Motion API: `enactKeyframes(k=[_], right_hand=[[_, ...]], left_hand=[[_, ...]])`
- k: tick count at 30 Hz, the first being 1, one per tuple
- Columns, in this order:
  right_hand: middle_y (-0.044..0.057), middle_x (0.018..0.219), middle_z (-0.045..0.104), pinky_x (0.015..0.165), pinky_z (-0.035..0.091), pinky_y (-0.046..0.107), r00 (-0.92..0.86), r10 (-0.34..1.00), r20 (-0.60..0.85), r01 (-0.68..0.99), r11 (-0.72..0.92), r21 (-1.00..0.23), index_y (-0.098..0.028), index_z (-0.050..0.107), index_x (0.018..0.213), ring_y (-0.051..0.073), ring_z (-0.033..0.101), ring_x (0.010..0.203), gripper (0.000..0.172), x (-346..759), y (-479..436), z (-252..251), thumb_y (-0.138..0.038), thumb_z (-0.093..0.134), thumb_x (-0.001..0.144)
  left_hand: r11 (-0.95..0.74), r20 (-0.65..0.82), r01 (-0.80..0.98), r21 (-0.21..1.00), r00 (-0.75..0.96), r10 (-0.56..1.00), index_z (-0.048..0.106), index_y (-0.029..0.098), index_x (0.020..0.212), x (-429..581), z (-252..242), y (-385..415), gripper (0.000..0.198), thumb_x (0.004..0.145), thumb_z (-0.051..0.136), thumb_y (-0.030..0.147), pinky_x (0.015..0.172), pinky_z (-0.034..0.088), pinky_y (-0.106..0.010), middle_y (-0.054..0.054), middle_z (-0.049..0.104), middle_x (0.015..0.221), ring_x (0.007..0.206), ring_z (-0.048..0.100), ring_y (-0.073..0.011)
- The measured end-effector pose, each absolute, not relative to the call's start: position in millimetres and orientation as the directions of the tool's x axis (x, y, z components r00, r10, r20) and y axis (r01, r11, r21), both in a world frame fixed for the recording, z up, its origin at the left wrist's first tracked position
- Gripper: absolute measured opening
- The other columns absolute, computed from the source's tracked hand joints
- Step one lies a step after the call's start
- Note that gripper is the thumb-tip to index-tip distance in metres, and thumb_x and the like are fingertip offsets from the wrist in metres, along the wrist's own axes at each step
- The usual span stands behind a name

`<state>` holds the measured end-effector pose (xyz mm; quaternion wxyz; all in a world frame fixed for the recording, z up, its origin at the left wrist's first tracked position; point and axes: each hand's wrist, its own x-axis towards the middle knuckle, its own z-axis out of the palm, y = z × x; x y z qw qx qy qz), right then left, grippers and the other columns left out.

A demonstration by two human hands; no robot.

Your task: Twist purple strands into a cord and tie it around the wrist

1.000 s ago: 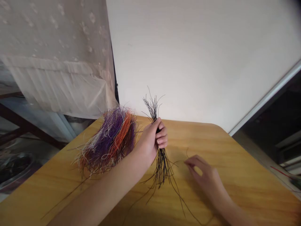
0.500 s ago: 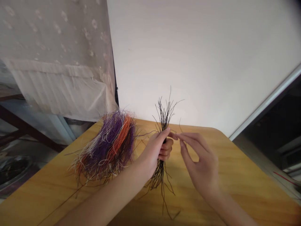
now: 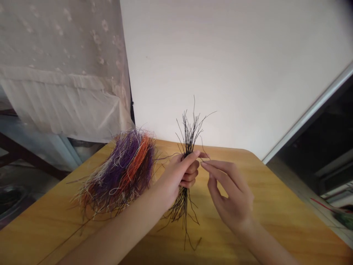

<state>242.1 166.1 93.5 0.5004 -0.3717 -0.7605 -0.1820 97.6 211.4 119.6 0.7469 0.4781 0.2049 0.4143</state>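
My left hand (image 3: 179, 173) is closed around the middle of a bundle of thin black strands (image 3: 189, 134), held upright over the table. Loose ends fan out above the fist and hang below it. Just to the right, my right hand (image 3: 231, 191) has its fingertips pinched by the left forefinger, at a single thin dark strand (image 3: 204, 145). That strand curves up from the fingertips. A heap of purple, orange and white strands (image 3: 127, 165) lies on the table left of my left hand, partly behind my forearm.
The wooden table (image 3: 220, 239) meets a white wall (image 3: 220, 66) at its far edge. A floral curtain (image 3: 63, 48) hangs at the left, and a dark doorway (image 3: 317, 147) stands at the right. One long thin strand (image 3: 66, 241) lies near the table's left side.
The view has shifted slightly, moving the scene a little left. My right fingers have shifted slightly against the left forefinger, and the pinched strand has changed its curve. The left grip is unchanged.
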Motion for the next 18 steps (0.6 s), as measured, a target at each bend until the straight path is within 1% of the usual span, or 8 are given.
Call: enactKeyframes(k=[2, 4, 9, 11, 13, 14, 16, 18], right_hand=[[0.010, 0.108, 0.062, 0.084, 0.053, 0.033, -0.291, 0.375, 0.880, 0.730, 0.682, -0.049, -0.016, 0.058, 0.122, 0.019, 0.060, 0.101, 0.048, 242, 165, 90, 0.008, 0.052, 0.082], [0.011, 0.111, 0.061, 0.085, 0.052, 0.034, -0.343, 0.367, 0.865, 0.712, 0.702, -0.015, -0.015, 0.056, 0.125, 0.020, 0.059, 0.104, 0.048, 243, 165, 87, 0.006, 0.053, 0.082], [0.012, 0.117, 0.059, 0.087, 0.052, 0.036, -0.392, 0.383, 0.836, 0.681, 0.733, -0.016, -0.016, 0.054, 0.128, 0.022, 0.056, 0.109, 0.051, 245, 163, 87, 0.007, 0.047, 0.083], [0.013, 0.117, 0.058, 0.085, 0.052, 0.035, -0.392, 0.378, 0.839, 0.674, 0.738, -0.017, -0.016, 0.055, 0.126, 0.021, 0.056, 0.108, 0.050, 245, 160, 87, 0.007, 0.046, 0.083], [0.012, 0.113, 0.058, 0.081, 0.053, 0.032, -0.371, 0.373, 0.850, 0.676, 0.736, -0.028, -0.016, 0.056, 0.123, 0.020, 0.057, 0.104, 0.048, 243, 157, 87, 0.007, 0.046, 0.082], [0.010, 0.111, 0.058, 0.079, 0.053, 0.031, -0.339, 0.380, 0.861, 0.677, 0.734, -0.057, -0.017, 0.057, 0.120, 0.019, 0.058, 0.101, 0.046, 242, 157, 88, 0.006, 0.045, 0.083], [0.008, 0.104, 0.059, 0.077, 0.052, 0.031, -0.217, 0.429, 0.877, 0.669, 0.720, -0.187, -0.020, 0.060, 0.111, 0.017, 0.059, 0.095, 0.039, 240, 157, 88, 0.004, 0.043, 0.086], [0.006, 0.099, 0.059, 0.079, 0.052, 0.032, -0.053, 0.519, 0.853, 0.632, 0.679, -0.374, -0.022, 0.060, 0.104, 0.017, 0.060, 0.093, 0.029, 238, 160, 89, -0.003, 0.042, 0.091]], left_hand=[[0.193, 0.100, -0.418, 0.888, 0.583, 0.806, 0.066, 0.013, 0.095, 96, 120, 212, 0.030, 0.091, 0.058, 0.042, 0.040, 0.007, -0.019, 0.010, 0.008, 0.056, 0.046, 0.005, -0.0056], [0.179, 0.114, -0.420, 0.890, 0.585, 0.803, 0.067, 0.013, 0.089, 94, 119, 213, 0.031, 0.090, 0.059, 0.042, 0.040, 0.008, -0.019, 0.010, 0.009, 0.056, 0.046, 0.006, -0.0053], [0.162, 0.120, -0.424, 0.891, 0.563, 0.818, 0.061, 0.013, 0.075, 94, 118, 216, 0.033, 0.089, 0.061, 0.043, 0.040, 0.011, -0.017, 0.009, 0.016, 0.056, 0.046, 0.011, -0.0052], [0.148, 0.121, -0.431, 0.890, 0.538, 0.834, 0.056, 0.014, 0.074, 94, 117, 218, 0.033, 0.090, 0.059, 0.043, 0.040, 0.017, -0.016, 0.008, 0.022, 0.058, 0.046, 0.019, -0.0053], [0.117, 0.142, -0.451, 0.885, 0.501, 0.854, 0.051, 0.015, 0.071, 95, 116, 220, 0.034, 0.090, 0.058, 0.043, 0.045, 0.029, -0.016, 0.005, 0.033, 0.061, 0.050, 0.032, -0.0064], [0.098, 0.157, -0.463, 0.881, 0.481, 0.862, 0.048, 0.016, 0.069, 95, 116, 222, 0.035, 0.090, 0.058, 0.042, 0.050, 0.036, -0.017, 0.003, 0.039, 0.064, 0.054, 0.040, -0.0075], [0.064, 0.186, -0.481, 0.874, 0.454, 0.871, 0.045, 0.017, 0.066, 95, 115, 225, 0.036, 0.088, 0.058, 0.041, 0.065, 0.046, -0.023, -0.001, 0.050, 0.073, 0.064, 0.051, -0.0112], [0.029, 0.217, -0.487, 0.873, 0.440, 0.871, 0.044, 0.017, 0.064, 95, 115, 226, 0.035, 0.088, 0.056, 0.041, 0.082, 0.047, -0.030, -0.006, 0.057, 0.082, 0.077, 0.057, -0.0156]])
